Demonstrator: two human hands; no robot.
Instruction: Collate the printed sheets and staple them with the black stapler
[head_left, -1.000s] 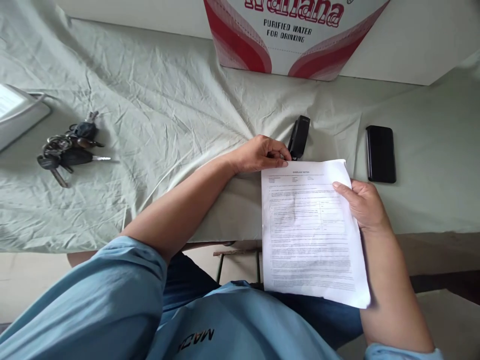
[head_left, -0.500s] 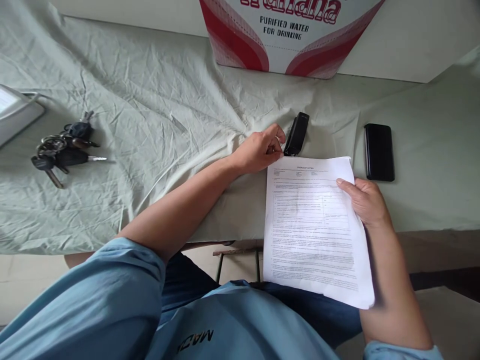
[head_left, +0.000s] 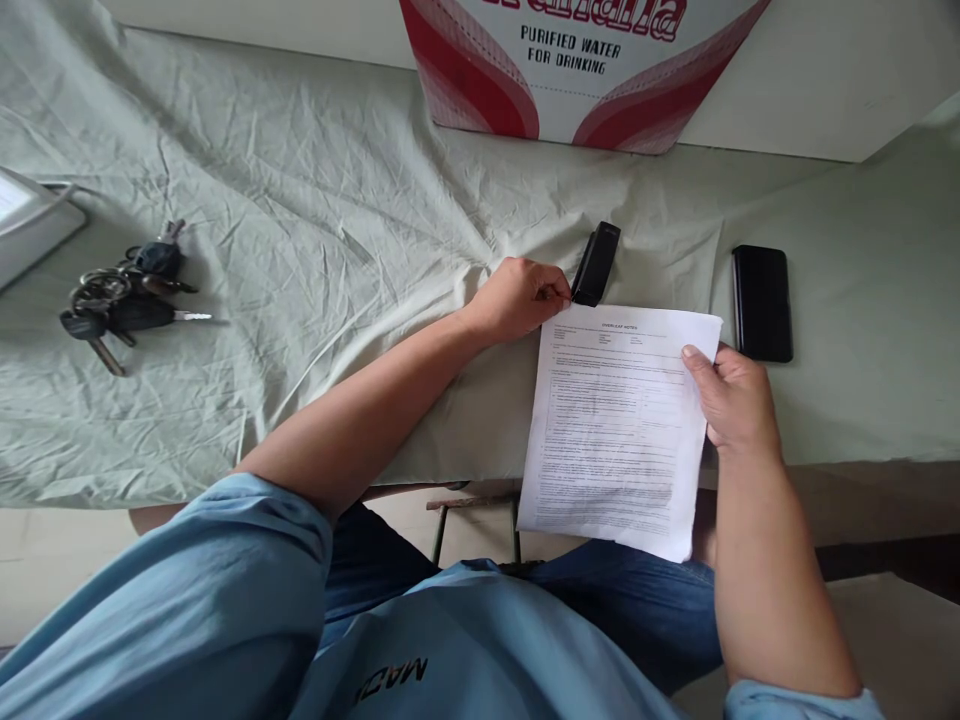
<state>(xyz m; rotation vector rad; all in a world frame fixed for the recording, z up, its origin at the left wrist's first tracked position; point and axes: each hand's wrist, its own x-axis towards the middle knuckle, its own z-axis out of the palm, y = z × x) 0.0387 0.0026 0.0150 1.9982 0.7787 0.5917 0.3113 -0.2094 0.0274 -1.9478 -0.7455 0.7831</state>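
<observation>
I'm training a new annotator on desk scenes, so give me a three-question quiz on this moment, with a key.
1. True or false: the right hand holds the printed paper sheets by their right edge.
2. Which thing lies nearest the left hand: A) bunch of keys, B) black stapler, C) black phone?
3. Fill in: the box at the back of the cloth-covered table reads "PURIFIED ____ FOR DRINKING".

Key
1. True; the thumb lies on top of the page.
2. B; the fingers pinch the sheets' top left corner right beside the stapler.
3. WATER
</observation>
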